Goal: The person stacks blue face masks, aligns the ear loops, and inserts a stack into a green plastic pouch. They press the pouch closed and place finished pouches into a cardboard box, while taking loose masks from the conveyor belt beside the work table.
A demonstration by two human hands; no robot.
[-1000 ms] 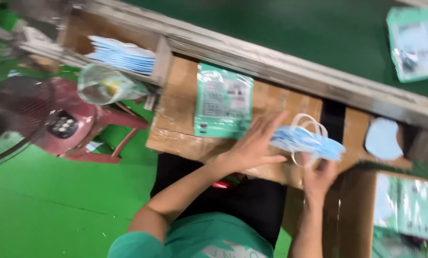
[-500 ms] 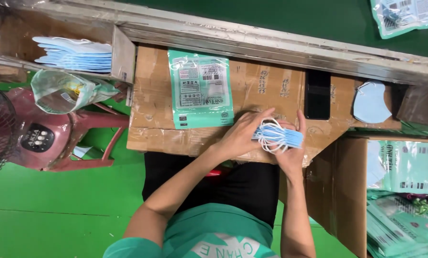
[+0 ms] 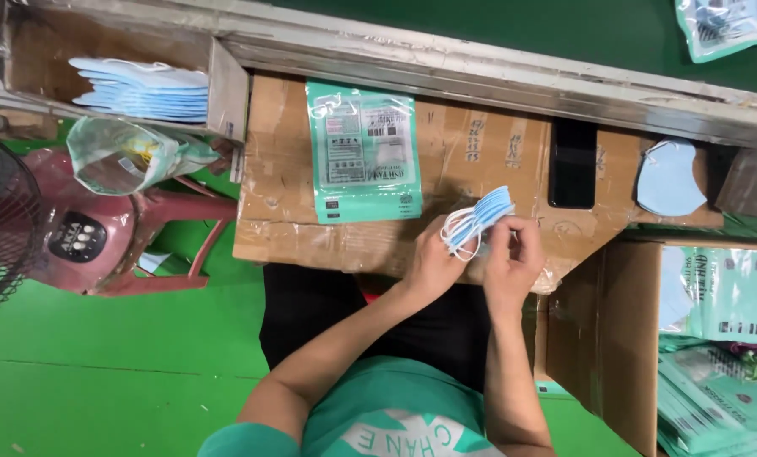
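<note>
A small stack of light blue face masks (image 3: 481,217) with white ear loops stands on edge over a cardboard work surface (image 3: 471,156). My left hand (image 3: 432,264) grips the stack from the left, near the loops. My right hand (image 3: 514,262) pinches it from the right. A teal and clear plastic pouch (image 3: 362,152) lies flat on the cardboard just left of the masks. My bare forearms reach up from a teal shirt at the bottom of the view.
A black phone (image 3: 571,165) and one loose blue mask (image 3: 668,178) lie right of my hands. A cardboard box (image 3: 226,85) at upper left holds stacked blue masks (image 3: 142,89). Filled teal pouches (image 3: 717,355) fill a box at lower right. A red fan (image 3: 65,241) stands left.
The masks were spread flat under my hands; now both hands have gathered them into a tight stack held on edge. The camera view has also shifted and steadied.
</note>
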